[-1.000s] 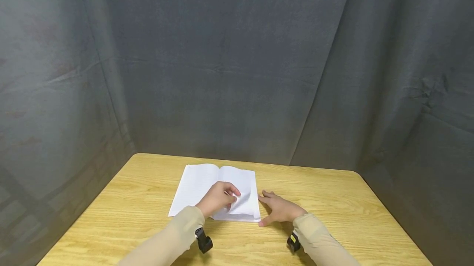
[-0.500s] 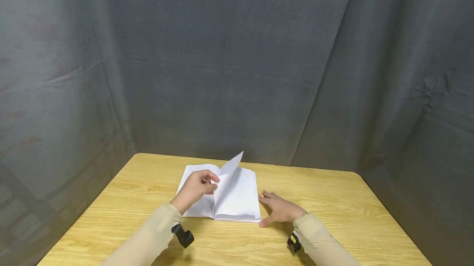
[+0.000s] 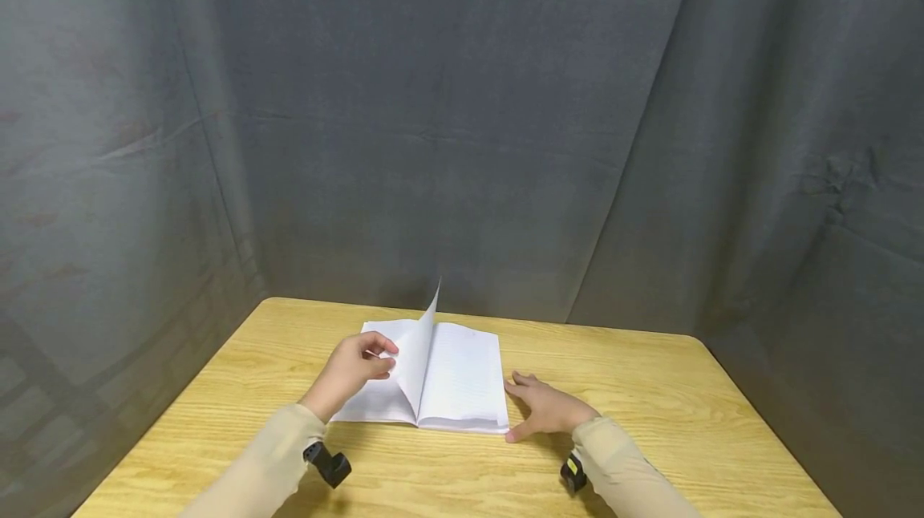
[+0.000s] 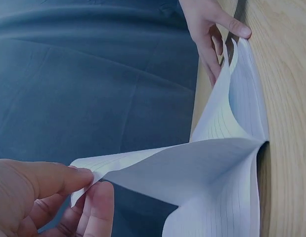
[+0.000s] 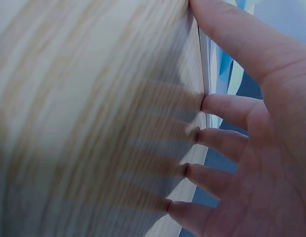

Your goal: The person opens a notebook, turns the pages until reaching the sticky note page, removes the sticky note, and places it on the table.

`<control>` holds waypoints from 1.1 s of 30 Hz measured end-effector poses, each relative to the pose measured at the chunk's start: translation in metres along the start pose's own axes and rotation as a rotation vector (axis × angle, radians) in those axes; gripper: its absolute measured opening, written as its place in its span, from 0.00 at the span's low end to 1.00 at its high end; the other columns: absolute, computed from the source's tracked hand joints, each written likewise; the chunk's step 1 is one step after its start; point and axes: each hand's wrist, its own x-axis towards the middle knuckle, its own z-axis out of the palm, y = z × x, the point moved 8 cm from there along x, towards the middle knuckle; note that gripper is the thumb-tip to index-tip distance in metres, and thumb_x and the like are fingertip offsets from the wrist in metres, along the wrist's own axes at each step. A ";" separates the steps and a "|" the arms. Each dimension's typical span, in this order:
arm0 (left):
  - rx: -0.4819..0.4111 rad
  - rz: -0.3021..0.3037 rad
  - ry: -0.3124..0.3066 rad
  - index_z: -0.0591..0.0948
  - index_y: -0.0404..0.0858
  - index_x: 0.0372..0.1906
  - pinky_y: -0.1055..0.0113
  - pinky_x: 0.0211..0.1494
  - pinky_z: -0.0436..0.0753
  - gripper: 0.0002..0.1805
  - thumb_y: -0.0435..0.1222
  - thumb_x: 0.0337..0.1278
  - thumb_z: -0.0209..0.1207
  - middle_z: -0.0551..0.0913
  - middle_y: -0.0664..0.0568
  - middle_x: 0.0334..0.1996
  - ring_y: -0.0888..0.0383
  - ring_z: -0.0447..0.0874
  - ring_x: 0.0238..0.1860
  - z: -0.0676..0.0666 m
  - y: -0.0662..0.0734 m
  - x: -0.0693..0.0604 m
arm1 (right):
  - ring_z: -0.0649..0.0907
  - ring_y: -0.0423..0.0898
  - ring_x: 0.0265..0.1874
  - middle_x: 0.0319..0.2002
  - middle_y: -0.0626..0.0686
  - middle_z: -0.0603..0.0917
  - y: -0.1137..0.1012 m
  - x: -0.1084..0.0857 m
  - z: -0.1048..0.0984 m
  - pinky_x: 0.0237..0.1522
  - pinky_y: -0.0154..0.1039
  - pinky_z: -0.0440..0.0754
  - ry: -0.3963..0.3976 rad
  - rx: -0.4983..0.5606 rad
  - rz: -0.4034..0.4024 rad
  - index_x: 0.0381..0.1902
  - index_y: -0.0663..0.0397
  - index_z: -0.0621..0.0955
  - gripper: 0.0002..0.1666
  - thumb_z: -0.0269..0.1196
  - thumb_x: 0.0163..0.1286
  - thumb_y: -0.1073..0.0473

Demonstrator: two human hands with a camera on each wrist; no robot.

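Observation:
An open notebook (image 3: 462,378) with white lined pages lies on the wooden table. My left hand (image 3: 354,366) pinches the edge of one page (image 3: 416,358), which stands up from the spine and leans over the left half. In the left wrist view the page (image 4: 187,168) bends away from the thumb and fingers (image 4: 101,202) that grip its corner. My right hand (image 3: 549,407) rests beside the notebook's right edge with its fingers spread. The right wrist view shows the fingertips (image 5: 209,102) on the table, the thumb and index finger at the notebook's edge.
The wooden table (image 3: 650,390) has rounded far corners. Grey cloth (image 3: 433,141) hangs behind it and along both sides. A small black camera (image 3: 328,466) is strapped to the left wrist, another camera (image 3: 573,471) to the right one.
My left hand has carried the page from the right half up and over the spine toward the left. The right hand has stayed at the notebook's right edge.

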 end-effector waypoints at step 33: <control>0.166 -0.229 0.048 0.80 0.29 0.33 0.65 0.32 0.83 0.09 0.20 0.43 0.64 0.64 0.50 0.23 0.56 0.70 0.26 -0.039 -0.080 -0.030 | 0.51 0.72 0.71 0.74 0.67 0.52 0.000 0.008 0.003 0.65 0.70 0.55 0.004 -0.003 -0.004 0.72 0.60 0.61 0.58 0.72 0.51 0.39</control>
